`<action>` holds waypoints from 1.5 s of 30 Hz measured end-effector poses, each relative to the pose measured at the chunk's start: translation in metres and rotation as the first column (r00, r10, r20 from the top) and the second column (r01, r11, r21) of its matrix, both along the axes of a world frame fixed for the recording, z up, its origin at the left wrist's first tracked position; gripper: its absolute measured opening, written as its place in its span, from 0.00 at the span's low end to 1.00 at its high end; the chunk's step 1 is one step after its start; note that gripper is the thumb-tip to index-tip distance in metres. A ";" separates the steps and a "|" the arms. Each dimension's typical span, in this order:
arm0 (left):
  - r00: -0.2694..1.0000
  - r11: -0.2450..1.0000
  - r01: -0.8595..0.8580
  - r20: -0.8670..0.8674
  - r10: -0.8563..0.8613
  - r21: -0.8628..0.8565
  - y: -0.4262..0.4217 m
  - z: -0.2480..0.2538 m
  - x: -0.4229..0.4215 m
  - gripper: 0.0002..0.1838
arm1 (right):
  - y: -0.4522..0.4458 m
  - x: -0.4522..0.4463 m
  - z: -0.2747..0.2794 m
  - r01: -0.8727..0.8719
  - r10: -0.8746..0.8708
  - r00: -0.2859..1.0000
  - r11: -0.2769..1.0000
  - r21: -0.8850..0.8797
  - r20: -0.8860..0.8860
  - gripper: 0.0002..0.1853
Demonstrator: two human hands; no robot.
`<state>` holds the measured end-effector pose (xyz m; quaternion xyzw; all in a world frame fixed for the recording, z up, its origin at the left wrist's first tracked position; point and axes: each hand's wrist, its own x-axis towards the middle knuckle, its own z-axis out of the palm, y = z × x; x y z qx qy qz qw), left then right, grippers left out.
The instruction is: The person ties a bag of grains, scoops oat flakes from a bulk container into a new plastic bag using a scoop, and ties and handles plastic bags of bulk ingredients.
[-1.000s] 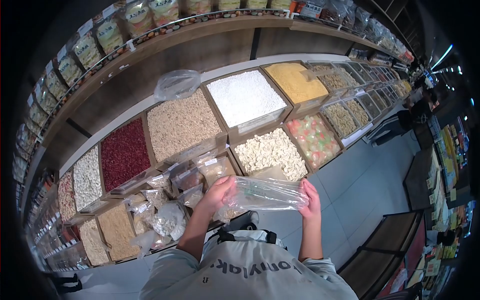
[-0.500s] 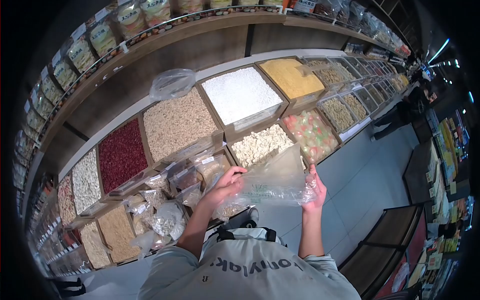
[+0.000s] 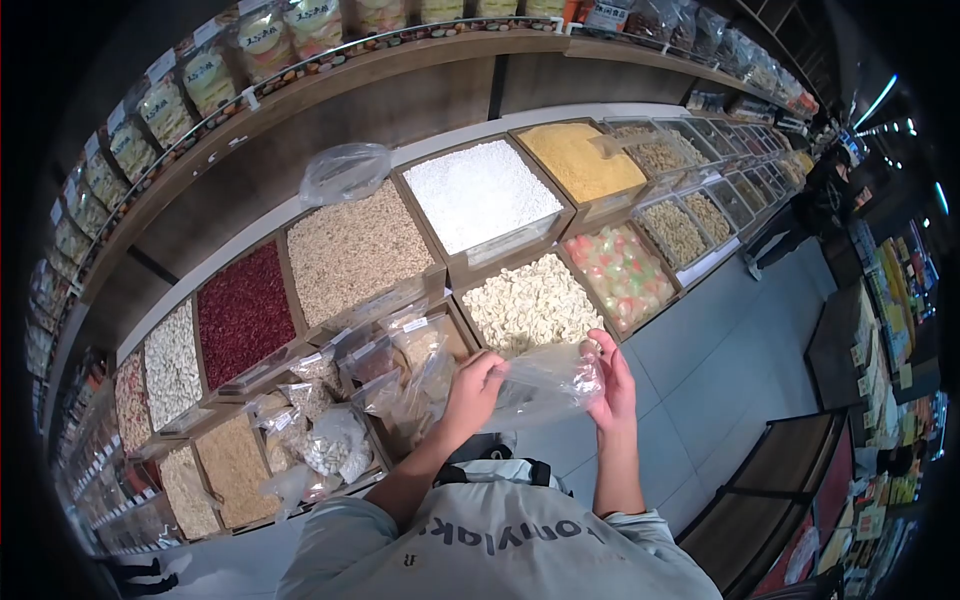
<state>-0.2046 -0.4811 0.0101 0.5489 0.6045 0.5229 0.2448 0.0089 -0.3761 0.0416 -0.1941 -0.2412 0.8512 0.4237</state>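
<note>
A clear plastic bag (image 3: 543,388) stretches between my two hands, low over the front edge of the bins. My left hand (image 3: 472,398) pinches one side of it with closed fingers. On the other side, my right hand (image 3: 612,382) has its thumb and fingers closed on the thin film. Just beyond the bag lies a bin of pale, curved cashew-like pieces (image 3: 530,300). Red and green wrapped sweets (image 3: 620,272) fill the bin to its right. Left of my left hand, filled plastic packets (image 3: 415,355) lie in a compartment.
Behind are bins of white grains (image 3: 480,195), yellow grain (image 3: 580,160), beige grain (image 3: 355,250) and dark red beans (image 3: 245,315). A loose plastic bag (image 3: 345,173) rests on the back ledge. A shelf of packets (image 3: 265,45) runs above. A person (image 3: 815,200) stands in the right aisle.
The bag's raised flap has dropped, so more of the cashew-like pieces shows. My hands have drawn slightly closer together, the left moving right and the right moving a little left.
</note>
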 end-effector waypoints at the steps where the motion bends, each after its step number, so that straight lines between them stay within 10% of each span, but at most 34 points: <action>1: 0.964 0.989 -0.100 0.235 0.124 -0.109 0.000 0.005 -0.002 0.08 | -0.002 0.002 0.006 0.000 0.000 1.000 1.000 -0.002 0.000 0.23; 4: 0.918 0.982 -0.160 0.350 0.186 -0.103 0.003 0.007 -0.016 0.09 | -0.007 0.003 0.020 -0.223 -0.010 0.895 0.856 0.467 0.447 0.36; 6: 0.928 0.975 -0.188 0.303 0.216 -0.120 0.002 0.011 -0.019 0.11 | -0.017 -0.011 0.027 -0.499 -0.433 0.582 0.478 0.723 0.688 0.44; 11: 0.975 0.988 -0.135 0.167 0.145 -0.069 -0.003 0.008 -0.019 0.13 | -0.028 -0.032 -0.002 -0.476 -0.802 0.285 0.356 0.804 0.525 0.20; 13: 0.988 0.980 -0.144 0.027 0.149 -0.139 -0.009 0.017 -0.020 0.12 | -0.022 -0.028 -0.007 -0.293 -0.780 0.204 0.528 0.797 0.592 0.06; 16: 0.976 0.980 -0.141 -0.187 0.114 -0.139 -0.012 0.015 -0.024 0.13 | -0.010 -0.021 -0.013 0.040 -0.478 0.494 0.847 0.530 0.727 0.06; 18: 0.961 0.991 -0.120 -0.258 0.098 -0.068 -0.012 0.008 -0.026 0.14 | -0.005 -0.023 -0.020 0.090 -0.511 0.552 0.823 0.561 0.660 0.07; 21: 0.860 0.967 -0.248 -0.447 0.247 0.057 -0.011 -0.009 -0.026 0.15 | 0.001 -0.019 -0.023 0.371 -0.407 0.879 0.911 0.180 0.249 0.10; 24: 0.919 0.921 -0.390 -0.049 0.390 0.002 -0.005 -0.061 -0.028 0.12 | 0.004 -0.020 -0.020 0.371 -0.367 0.921 0.929 -0.004 0.131 0.13; 26: 0.499 0.944 -0.156 0.802 0.329 -0.291 -0.003 -0.088 -0.036 0.09 | 0.005 -0.018 -0.024 0.349 -0.346 0.936 0.936 -0.046 0.064 0.15; 28: 0.246 0.971 -0.066 0.939 0.240 -0.231 -0.002 -0.089 -0.041 0.10 | 0.006 -0.017 -0.029 0.320 -0.322 0.947 0.943 -0.089 -0.002 0.16; 29: -0.035 0.990 0.003 0.989 0.142 -0.142 0.000 -0.086 -0.043 0.11 | 0.007 -0.017 -0.032 0.281 -0.286 0.958 0.953 -0.115 -0.034 0.17; 32: -0.229 0.973 0.012 0.947 0.225 -0.229 0.009 -0.093 -0.051 0.14 | 0.011 -0.015 -0.042 0.246 -0.254 0.966 0.960 -0.135 -0.043 0.18; 45: -0.248 0.979 0.189 0.961 0.123 -0.076 0.007 -0.064 -0.065 0.10 | 0.018 0.003 -0.070 -0.042 0.004 0.991 0.958 -0.283 -0.136 0.11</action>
